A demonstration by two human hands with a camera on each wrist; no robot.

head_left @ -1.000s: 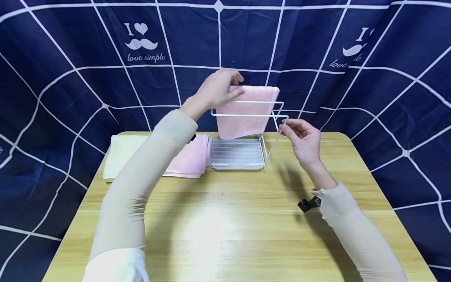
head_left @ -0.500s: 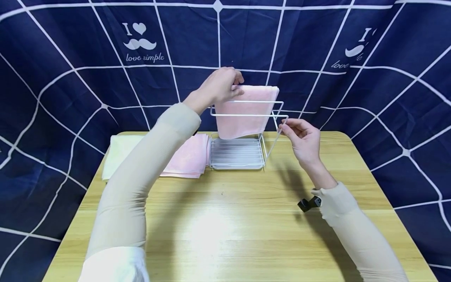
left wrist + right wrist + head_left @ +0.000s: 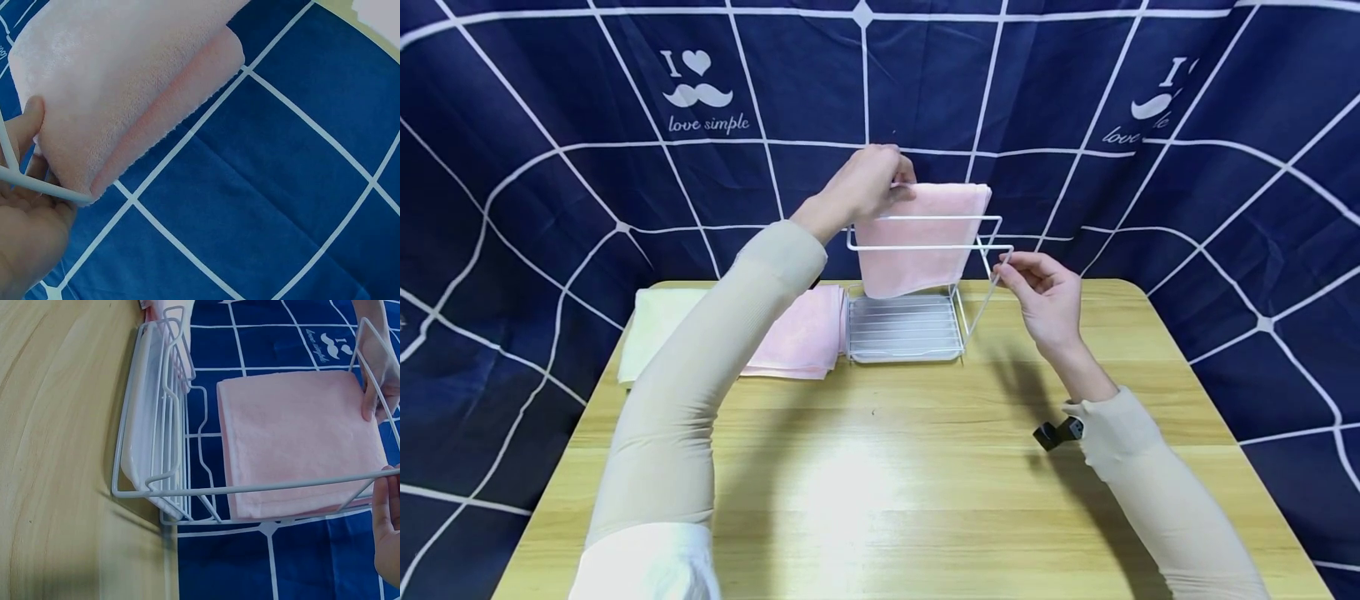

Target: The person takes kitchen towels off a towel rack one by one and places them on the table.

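A folded pink towel (image 3: 917, 250) hangs from the upper part of a white wire rack (image 3: 925, 247), with its fold above the top bars. My left hand (image 3: 868, 183) pinches the towel's upper left corner; in the left wrist view its thumb (image 3: 32, 119) presses on the cloth near a white bar. On the other side, my right hand (image 3: 1048, 300) pinches the rack's upper right wire between thumb and fingers, partly seen at the edge of the right wrist view. Beneath the towel, the rack's wire base lies over a shallow pale tray (image 3: 906, 329).
To the left of the rack, a folded pink towel (image 3: 801, 333) and a pale yellow towel (image 3: 658, 321) lie on the wooden table (image 3: 880, 450), partly hidden by my left sleeve. A dark blue curtain with white lines (image 3: 805, 75) stands close behind the table.
My left hand has moved slightly right and its fingers have closed in on the towel's corner. The hanging towel has shifted very slightly left. My right hand and the rack look still.
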